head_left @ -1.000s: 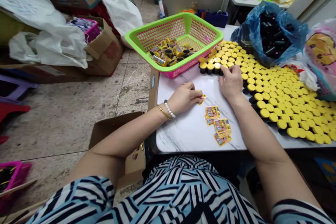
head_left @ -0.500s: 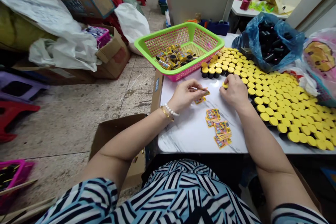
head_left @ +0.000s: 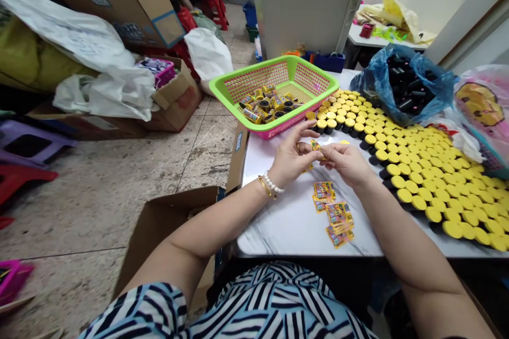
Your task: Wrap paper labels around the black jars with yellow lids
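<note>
Over the white table, my left hand (head_left: 289,158) pinches a small yellow printed label (head_left: 315,146) between thumb and fingers, its other fingers raised. My right hand (head_left: 347,163) meets it there, thumb and fingertips closed at the label's right edge. The fingertips partly cover the label. Just beyond my right knuckles a bit of a yellow cap (head_left: 344,142) shows. Below the hands lies a loose stack of like printed labels (head_left: 339,214), with a smaller group (head_left: 324,190) above it. Rows of black pieces with yellow round caps (head_left: 436,161) stand to the right of my right hand.
A green-rimmed basket (head_left: 274,126) with yellow-wrapped black cylinders stands at the table's far left. A blue bag (head_left: 369,82) of black pieces sits at the back right, beside a pink printed bag (head_left: 483,108). An open carton (head_left: 159,222) is left of the table (head_left: 270,238).
My right hand has left the yellow-capped piece and moved left to the label in my left hand. The view has tilted up a little.
</note>
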